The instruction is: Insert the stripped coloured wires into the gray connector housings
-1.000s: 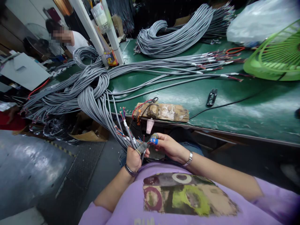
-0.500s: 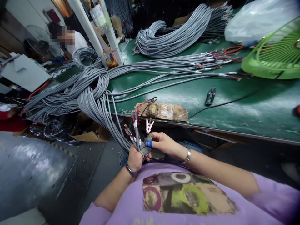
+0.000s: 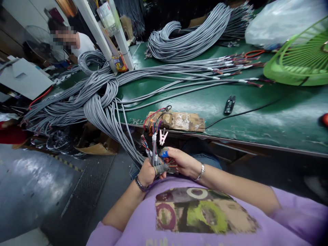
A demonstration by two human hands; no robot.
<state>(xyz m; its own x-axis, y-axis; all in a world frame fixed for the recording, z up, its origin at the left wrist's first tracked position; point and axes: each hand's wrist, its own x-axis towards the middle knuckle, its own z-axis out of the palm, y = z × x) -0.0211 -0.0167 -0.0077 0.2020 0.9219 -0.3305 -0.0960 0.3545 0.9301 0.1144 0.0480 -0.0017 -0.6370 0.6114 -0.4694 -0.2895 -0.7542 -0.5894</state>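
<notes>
My left hand (image 3: 148, 173) is closed around several grey cables (image 3: 154, 152) near their stripped ends. White bands wrap the cables below the fanned, coloured wires. A grey cover is on my left thumb. Just to the right, my right hand (image 3: 185, 164) curls around the loose coloured wires (image 3: 172, 164) of one end, its fingers partly hidden. Grey covering and blue tape are on its fingertips. A pink clip (image 3: 163, 137) stands just above both hands, in front of a worn wooden block (image 3: 183, 121) at the bench edge.
Long grey cables (image 3: 102, 106) drape over the green bench (image 3: 197, 99) and run down to my left hand. A black snipper (image 3: 230, 105), a black cord (image 3: 238, 114) and a green fan (image 3: 302, 58) are on the right. Behind the post sits another person (image 3: 83, 44).
My right fingers have spread slightly from their pinch, and coloured wires now show beside them. The cable ends in my left hand have shifted right, toward the pink clip.
</notes>
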